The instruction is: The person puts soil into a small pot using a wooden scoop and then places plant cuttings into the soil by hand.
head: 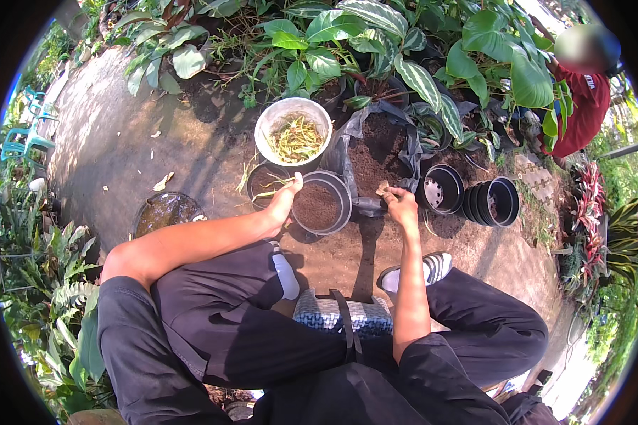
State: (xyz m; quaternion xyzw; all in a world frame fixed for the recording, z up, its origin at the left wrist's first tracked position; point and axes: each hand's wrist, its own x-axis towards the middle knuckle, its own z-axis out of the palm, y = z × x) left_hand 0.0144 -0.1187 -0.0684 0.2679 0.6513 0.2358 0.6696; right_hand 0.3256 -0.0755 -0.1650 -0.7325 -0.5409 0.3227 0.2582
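A black plastic pot filled with dark soil (317, 207) stands on the ground before me, and my left hand (286, 204) is at its left rim; whether it grips the rim I cannot tell. My right hand (401, 206) holds a small pale brown piece (383, 187) between thumb and fingers, at the near right edge of an open dark plastic bag of soil (377, 154). Behind my left hand is another dark pot (263, 178) with green strands over it. A white-lined bucket (263, 119) beyond holds yellow-green plant cuttings (296, 141).
Right of the bag lie an empty black pot (442, 188) and a nested stack of black pots (492, 202). A round basin of dark liquid (170, 212) sits at left. Leafy potted plants (324, 32) line the far side. A person in a red shirt (585, 111) is at far right.
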